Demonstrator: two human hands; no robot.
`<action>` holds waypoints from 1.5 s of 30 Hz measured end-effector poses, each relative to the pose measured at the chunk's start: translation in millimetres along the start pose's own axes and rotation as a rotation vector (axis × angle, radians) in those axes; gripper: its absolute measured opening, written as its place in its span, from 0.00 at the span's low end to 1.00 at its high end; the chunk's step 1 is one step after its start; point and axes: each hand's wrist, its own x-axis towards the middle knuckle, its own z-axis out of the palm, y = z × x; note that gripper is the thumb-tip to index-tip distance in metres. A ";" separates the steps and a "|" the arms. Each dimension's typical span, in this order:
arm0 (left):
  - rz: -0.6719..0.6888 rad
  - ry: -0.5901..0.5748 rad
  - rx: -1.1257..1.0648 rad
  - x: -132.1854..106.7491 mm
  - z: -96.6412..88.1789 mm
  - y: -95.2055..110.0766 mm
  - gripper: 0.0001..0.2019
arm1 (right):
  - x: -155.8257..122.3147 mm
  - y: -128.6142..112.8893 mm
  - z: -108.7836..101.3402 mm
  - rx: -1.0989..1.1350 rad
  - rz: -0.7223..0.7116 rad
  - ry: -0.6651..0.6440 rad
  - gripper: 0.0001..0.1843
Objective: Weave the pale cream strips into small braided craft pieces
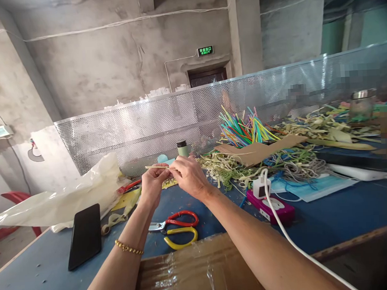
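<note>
My left hand (154,181) and my right hand (190,176) are raised together above the blue table (330,224). Both pinch a thin pale yellow strip (157,167) that sticks out to the left of my left fingers. The fingertips of the two hands touch around it. A gold bracelet (129,248) circles my left wrist. Below the hands lie red-handled scissors (174,221) and a yellow-handled tool (181,238).
A black phone (85,235) lies at the left beside a cream plastic bag (66,197). A cardboard box (194,275) is at the near edge. A magenta power strip (274,208) with a white cable, piles of coloured strips (244,129) and a perforated metal screen (147,125) stand behind.
</note>
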 end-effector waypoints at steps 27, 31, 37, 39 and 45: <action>-0.057 0.047 -0.141 2.0 -0.4 5.0 0.13 | -2.0 -9.7 1.3 -0.158 -0.112 -0.060 0.13; -0.071 0.107 -0.181 1.8 1.3 4.2 0.13 | -1.6 -14.5 -0.8 -0.188 -0.147 -0.065 0.14; -0.103 0.184 -0.229 1.3 2.1 5.1 0.12 | -0.8 -20.0 -0.5 -0.173 -0.173 -0.051 0.16; -0.112 0.197 -0.238 1.2 1.7 5.0 0.12 | -0.5 -20.7 0.1 -0.157 -0.183 -0.058 0.16; -0.134 0.222 -0.266 0.5 1.9 6.4 0.13 | -0.3 -21.1 1.5 -0.143 -0.219 -0.074 0.15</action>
